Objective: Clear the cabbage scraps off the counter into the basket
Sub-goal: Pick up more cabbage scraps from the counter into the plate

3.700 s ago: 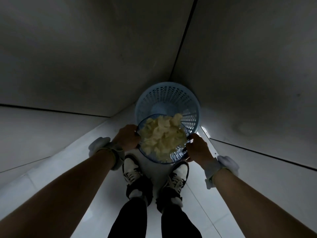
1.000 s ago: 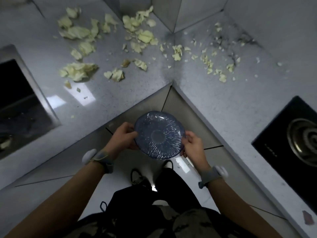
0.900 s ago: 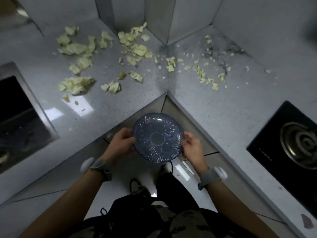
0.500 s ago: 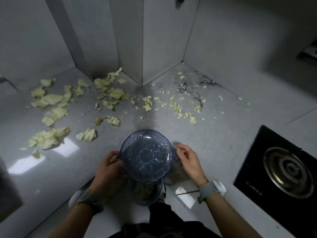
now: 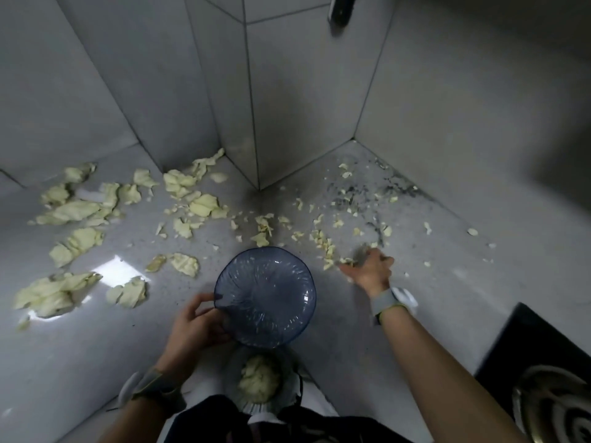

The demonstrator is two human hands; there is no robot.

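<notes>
Pale yellow-green torn cabbage scraps (image 5: pixel 326 247) lie strewn over the grey speckled counter (image 5: pixel 415 298): small bits just right of the ribbed blue glass plate (image 5: pixel 265 295), big leaves well to its left. The right hand (image 5: pixel 367 270) rests among the small bits; blur hides whether it grasps any. The left hand (image 5: pixel 192 330) pinches the plate's left rim, above the basket (image 5: pixel 291 388).

The left hand (image 5: pixel 195 330) grips the blue plate (image 5: pixel 265 295) by its rim, over the counter (image 5: pixel 447 282) edge. The right hand (image 5: pixel 367 270) rests among small scraps (image 5: pixel 326 247) right of the plate; blur hides whether it pinches any. Below the plate, a basket (image 5: pixel 289 372) holds more scraps.
</notes>
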